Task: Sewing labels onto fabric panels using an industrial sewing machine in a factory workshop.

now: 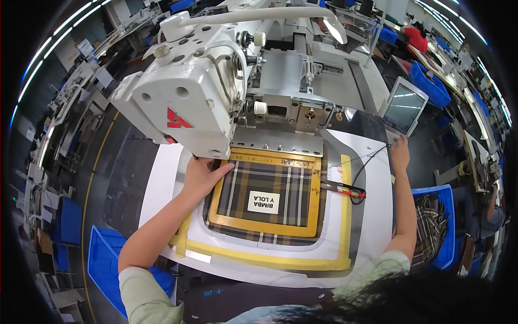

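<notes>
A yellow frame (264,227) lies flat under the white sewing machine head (178,102), around dark plaid fabric (291,208) with a white printed label (263,202). My left hand (204,175) is at the frame's upper left corner, its thumb stretched onto the corner; its other fingers are apart from the thumb and partly hidden below the machine head. Off to the right, my right hand (400,155) has its fingertips at the lower edge of a control panel (404,108) with a lit screen, fingers stretched out and holding nothing. A black-and-red snips-like tool (350,190) lies against the frame's right side.
Yellow tape (270,261) borders the white work plate (372,216). A metal clamp bar (278,144) sits over the frame's far edge. At right stands a blue bin (449,227) of plaid pieces; another blue bin (105,259) stands at left. A person in red (416,39) sits far off.
</notes>
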Motion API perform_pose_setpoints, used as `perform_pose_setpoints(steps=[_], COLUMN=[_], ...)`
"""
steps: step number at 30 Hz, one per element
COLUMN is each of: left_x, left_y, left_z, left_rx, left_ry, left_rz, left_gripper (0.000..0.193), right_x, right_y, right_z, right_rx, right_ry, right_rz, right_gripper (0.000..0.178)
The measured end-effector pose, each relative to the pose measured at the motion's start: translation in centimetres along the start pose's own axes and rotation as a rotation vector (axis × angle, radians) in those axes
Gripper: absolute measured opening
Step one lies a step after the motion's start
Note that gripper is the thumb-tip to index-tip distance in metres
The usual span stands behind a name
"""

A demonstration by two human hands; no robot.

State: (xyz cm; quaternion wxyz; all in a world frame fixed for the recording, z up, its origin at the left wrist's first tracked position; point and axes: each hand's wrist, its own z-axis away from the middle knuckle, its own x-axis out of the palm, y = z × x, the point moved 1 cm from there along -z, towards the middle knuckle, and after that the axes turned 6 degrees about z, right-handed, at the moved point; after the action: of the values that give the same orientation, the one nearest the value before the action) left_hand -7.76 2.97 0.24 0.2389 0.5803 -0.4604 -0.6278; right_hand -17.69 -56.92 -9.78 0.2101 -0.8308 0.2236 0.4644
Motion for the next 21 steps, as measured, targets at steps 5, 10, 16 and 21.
perform_pose_setpoints(steps=[5, 10, 16, 21], left_x=[0.3, -1.1, -5.3, -5.6], left_y=[0.0, 0.6, -3.9, -5.4], left_z=[0.3, 1.4, 2.7, 1.9], left_rx=[0.009, 0.038, 0.127, -0.019], left_ry=[0.036, -0.018, 0.117, 0.158], left_rz=[0.109, 0.081, 0.087, 0.282], left_gripper=[0.026, 0.01, 0.008, 0.009], right_x=[-0.1, -1.8, 0.0, -0.4], right_y=[0.2, 0.4, -2.1, -2.4], right_z=[0.5, 1.2, 0.6, 1.0], right_rx=[-0.005, -0.007, -0.115, -0.166], right_ry=[0.047, 0.08, 0.065, 0.097], right_rz=[0.043, 0.045, -0.025, -0.016], right_gripper=[0.023, 0.02, 0.019, 0.018])
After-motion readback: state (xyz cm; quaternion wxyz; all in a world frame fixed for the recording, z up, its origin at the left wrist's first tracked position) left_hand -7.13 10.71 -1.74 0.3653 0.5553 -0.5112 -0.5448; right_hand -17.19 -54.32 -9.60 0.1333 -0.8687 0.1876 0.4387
